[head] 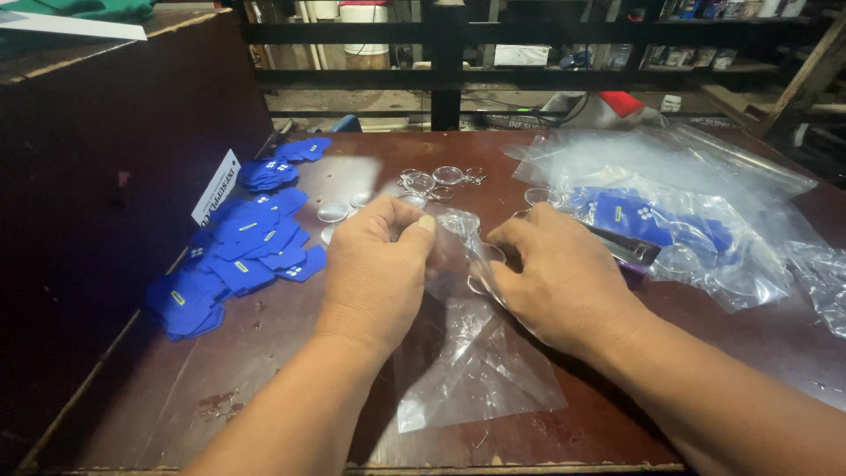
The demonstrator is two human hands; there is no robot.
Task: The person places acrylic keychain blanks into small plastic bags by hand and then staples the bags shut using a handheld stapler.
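Plastic film lies nearest, a small clear bag (471,361) flat on the dark wooden table (264,388) at 6 o'clock, its upper end rising between the 2 hands. The left hand (374,269) is curled, thumb and fingers pinched on the bag's crumpled top edge. The right hand (560,273), just at 3 o'clock of it, is also closed, fingertips pressing a clear round keychain piece (480,264) against the film; how firmly it grips cannot be told.

At 9 o'clock of the left hand a heap of blue cut-out pieces (233,260) spreads along the table's left side, with a white label strip (216,187) standing against the dark box (106,159) beside it. Just past the knuckles, at 12 o'clock, lie several clear round domes and key rings (436,181). At 2 o'clock a large clear bag (687,203) holds more blue pieces, touching a dark purple stapler-like tool (630,251) near the right hand. Farther off, dark shelving (445,53) crosses the background.
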